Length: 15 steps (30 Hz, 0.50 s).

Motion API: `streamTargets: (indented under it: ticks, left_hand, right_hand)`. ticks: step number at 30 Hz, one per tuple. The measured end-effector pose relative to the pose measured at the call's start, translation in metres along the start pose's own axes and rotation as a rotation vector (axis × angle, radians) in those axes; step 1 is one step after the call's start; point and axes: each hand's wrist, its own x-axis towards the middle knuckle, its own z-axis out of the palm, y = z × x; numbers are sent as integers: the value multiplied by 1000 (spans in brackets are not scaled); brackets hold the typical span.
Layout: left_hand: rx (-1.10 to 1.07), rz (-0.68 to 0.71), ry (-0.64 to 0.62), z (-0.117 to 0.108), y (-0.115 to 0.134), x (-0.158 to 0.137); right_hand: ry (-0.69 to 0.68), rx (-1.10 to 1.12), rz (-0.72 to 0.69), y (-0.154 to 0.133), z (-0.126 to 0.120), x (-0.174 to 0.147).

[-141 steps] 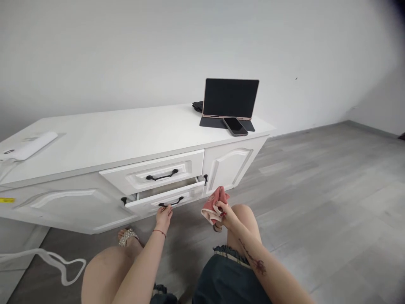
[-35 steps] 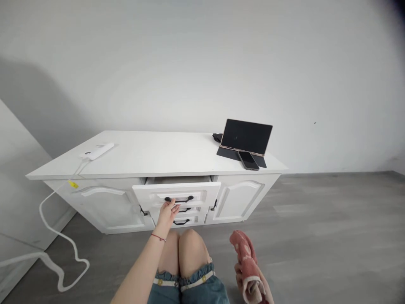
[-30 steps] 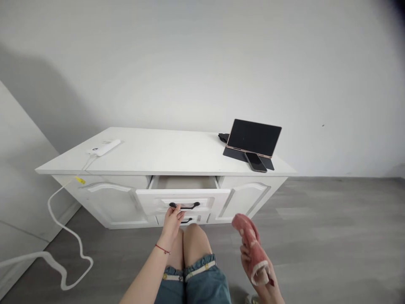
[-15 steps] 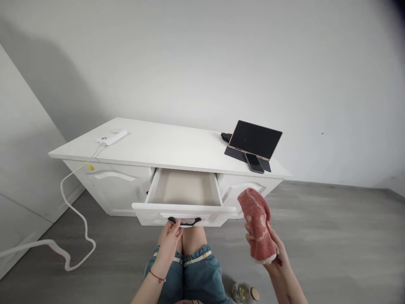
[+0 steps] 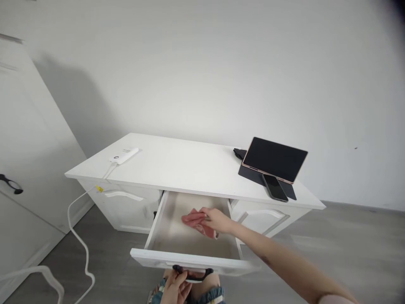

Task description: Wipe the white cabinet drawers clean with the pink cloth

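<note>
Two hands work together here. The left hand (image 5: pixel 176 288) grips the black handle (image 5: pixel 192 270), holding the drawer (image 5: pixel 164 219) out, so the right hand (image 5: pixel 218 220) can press its pink cloth (image 5: pixel 196 219) inside.

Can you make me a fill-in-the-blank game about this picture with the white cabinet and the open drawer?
1. The right hand presses a crumpled ____ cloth inside the open white drawer.
2. The left hand grips the drawer's curved ____ handle.
3. A dark phone lies in front of the propped-up tablet on the cabinet's ____ end.

Missing words: pink; black; right
</note>
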Motion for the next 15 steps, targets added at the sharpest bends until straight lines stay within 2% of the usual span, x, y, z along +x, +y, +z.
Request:
streamTargets:
  ticks: [2,4,6,8,11,15]
  left_hand:
    - [20,-21,-17,2,3,-2]
    - [45,-35,-65,4,5,-5]
    - [49,-16,-95,6,5,-7]
    - [18,27,-73,8,1,-8]
    - [-42,72,28,12,-8,-7]
    - [-63,124,95,11,-17,-4]
  right_hand:
    - [10,-209,-102,-3,24,23]
    - [-33,-304,-279,-4,52,36]
    - [-115,-281,-466,-3,78,41]
    - [-155,-190,-567,-1,99,42]
    - [-165,-80,-536,1,122,44]
    - [-183,-79,-448,2,133,60]
